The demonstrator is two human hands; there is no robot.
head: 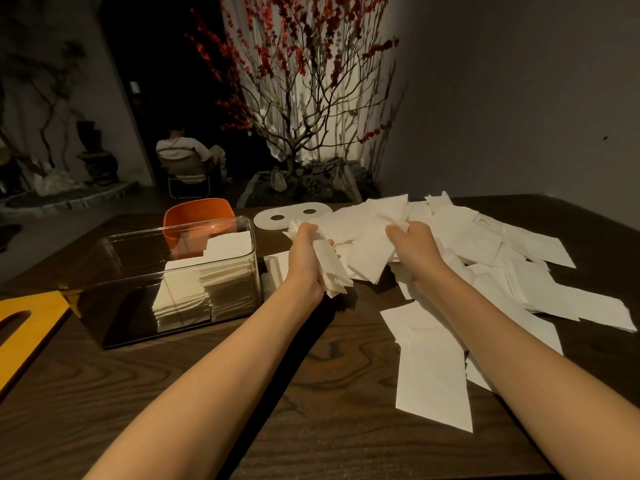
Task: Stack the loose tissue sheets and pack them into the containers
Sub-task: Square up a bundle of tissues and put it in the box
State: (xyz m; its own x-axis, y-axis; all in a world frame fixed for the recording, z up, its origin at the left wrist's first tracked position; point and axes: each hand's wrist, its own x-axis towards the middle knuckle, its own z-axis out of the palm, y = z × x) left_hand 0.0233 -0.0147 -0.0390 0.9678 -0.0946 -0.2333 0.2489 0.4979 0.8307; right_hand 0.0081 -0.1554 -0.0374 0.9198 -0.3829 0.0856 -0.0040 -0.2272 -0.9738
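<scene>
My left hand (306, 256) grips a thick bundle of white tissue sheets (332, 271) above the dark wooden table. My right hand (417, 247) pinches more sheets at the near edge of the big loose tissue pile (485, 258), which spreads over the table's right half. A few single sheets (433, 368) lie closer to me. To the left stands a clear rectangular container (114, 271), its right part filled with stacked tissues (207, 289). Behind it sits an orange container (197, 216).
A clear oval lid with two holes (291, 216) lies behind my hands. A yellow board with a slot (27, 323) lies at the left table edge. Beyond the table are a red-blossom tree in a planter (301, 133) and a seated person (187, 157).
</scene>
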